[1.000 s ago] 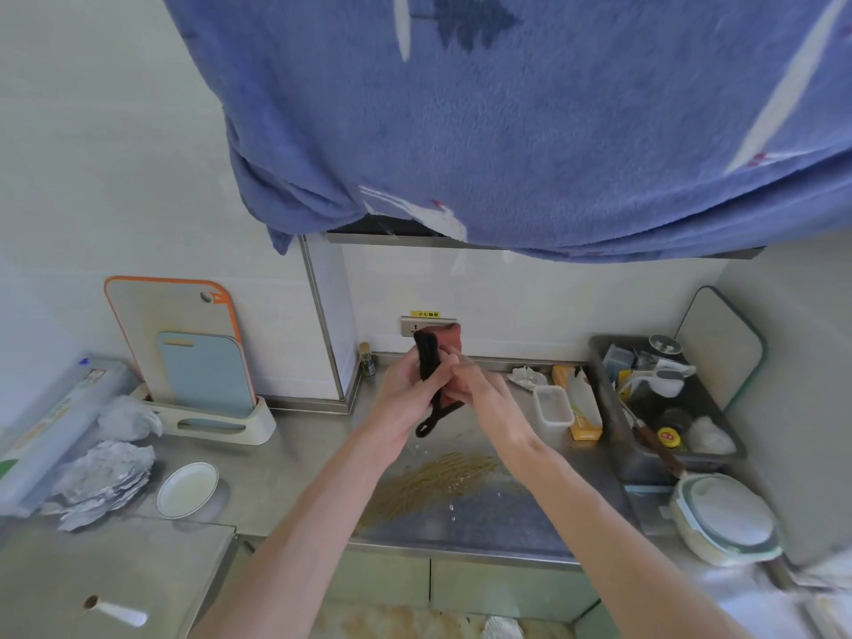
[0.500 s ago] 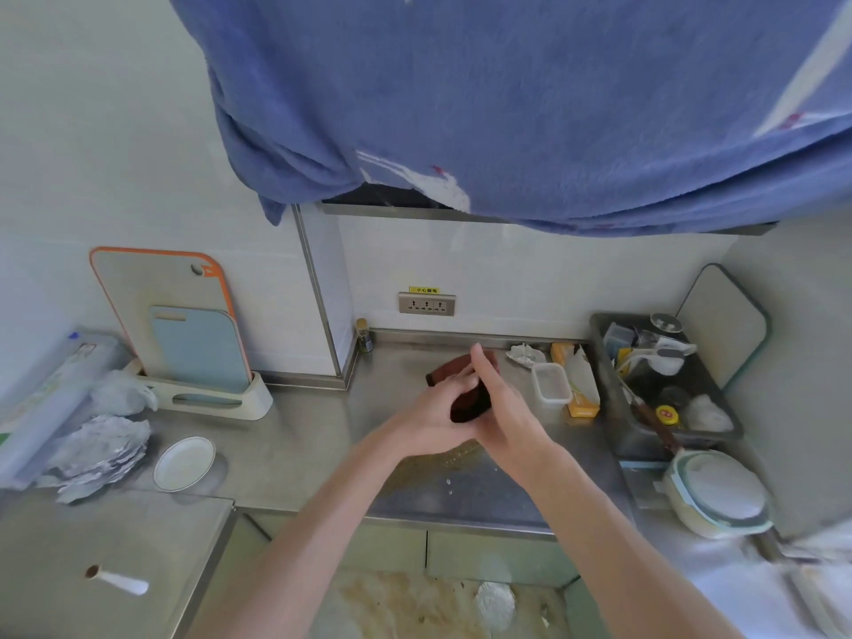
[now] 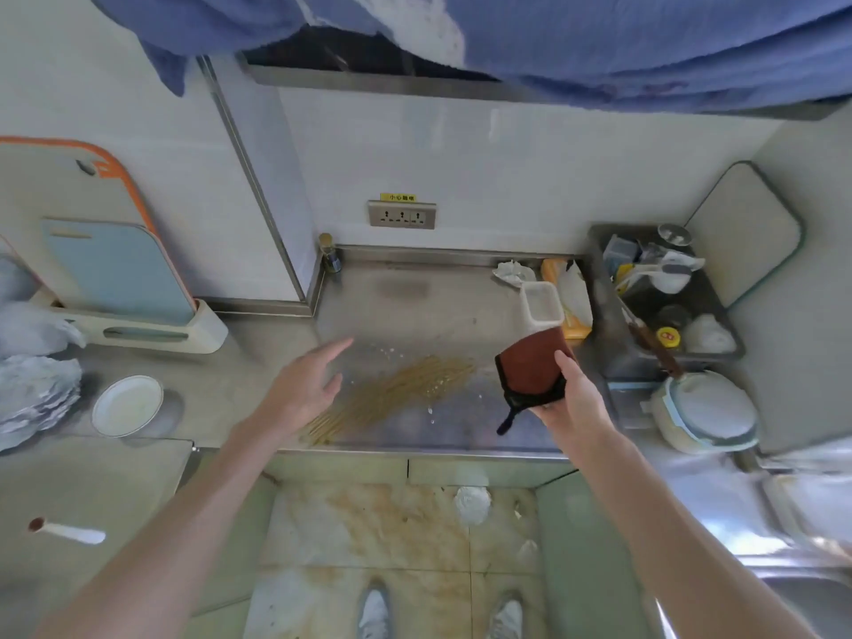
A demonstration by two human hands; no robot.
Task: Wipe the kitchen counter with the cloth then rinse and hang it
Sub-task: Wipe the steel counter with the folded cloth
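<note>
**Folded cloth held over the right part of the worktop**

The cloth (image 3: 530,368), dark red with a black edge and a black loop hanging from its lower corner, is gripped in the right hand (image 3: 569,401). It is held folded above the right part of the steel worktop (image 3: 415,297), the thumb laid across its front and the fingers closed behind it. Whether it touches the surface cannot be told.

The left hand (image 3: 306,389) is held open with nothing in it, its fingers spread and pointing toward the back edge, over the left part of the same worktop section.

Between the two hands a yellowish-brown smear (image 3: 401,389) is spread across the steel, running from the front edge toward the middle, with small droplets scattered around it.

Near the back right corner a clear plastic container (image 3: 543,305) is seen just behind the cloth, with a yellow tissue pack (image 3: 569,297) beside it and a crumpled tissue (image 3: 511,272) further back. In the back left corner a small bottle (image 3: 329,255) is stood against the wall, and a socket plate (image 3: 402,215) is fixed to the wall above the back edge.

To the right of the worktop a dark tray (image 3: 618,343) of utensils is placed, with a lidded pot (image 3: 705,410) in front of it. On the lower surface to the left, a small white plate (image 3: 127,405), crumpled foil (image 3: 34,394) and a rack of cutting boards (image 3: 115,265) are found.
</note>
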